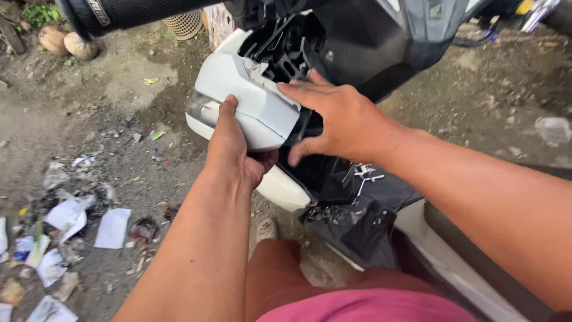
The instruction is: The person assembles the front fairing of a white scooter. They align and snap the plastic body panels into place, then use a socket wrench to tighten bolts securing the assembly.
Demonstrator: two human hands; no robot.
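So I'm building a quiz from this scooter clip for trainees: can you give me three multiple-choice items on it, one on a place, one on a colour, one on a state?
1. Where do the scraps of paper litter lie?
A. on the dirt ground left of the scooter
B. on the scooter seat
C. in the woven basket

2. What colour is the body panel that the hands are on?
A. red
B. white
C. yellow

3. How does the left hand meet the panel?
A. it hovers clear of it
B. it rests flat on top
C. it grips the lower edge, thumb up over the face

Answers: 1 A, the papers are scattered on the dirt at the lower left. 2 B, the panel is white against the black inner parts. 3 C, the thumb lies on the face with the fingers tucked beneath, while the right hand presses flat on the panel's right end.
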